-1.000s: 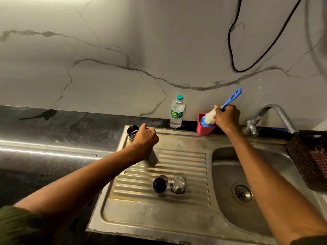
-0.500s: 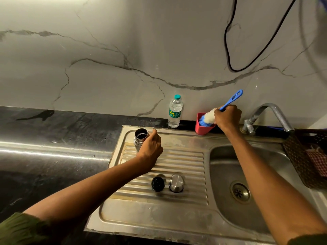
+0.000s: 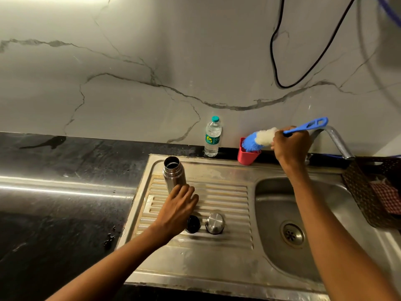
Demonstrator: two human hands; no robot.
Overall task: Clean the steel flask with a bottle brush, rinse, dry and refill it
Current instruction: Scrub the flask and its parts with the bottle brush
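The steel flask (image 3: 173, 173) stands upright and uncapped at the back left of the ribbed drainboard (image 3: 223, 198). My left hand (image 3: 179, 208) hovers just in front of its base with fingers loose, holding nothing. My right hand (image 3: 290, 145) grips the blue handle of the bottle brush (image 3: 261, 139). The brush lies almost level, its blue and white bristle head over the rim of the red cup (image 3: 246, 156). A black inner stopper (image 3: 193, 224) and a steel cap (image 3: 214, 222) sit side by side on the drainboard.
A plastic water bottle (image 3: 213, 137) stands against the marble wall. The sink basin (image 3: 280, 205) with its drain (image 3: 291, 234) is at the right, under the steel tap (image 3: 337, 141). A dark basket (image 3: 358, 192) holds a checked cloth (image 3: 388, 197). A black cable (image 3: 275, 61) hangs above.
My left hand set the flask upright, let go and drew back toward me. My right hand lifted the brush head up out of the red cup.
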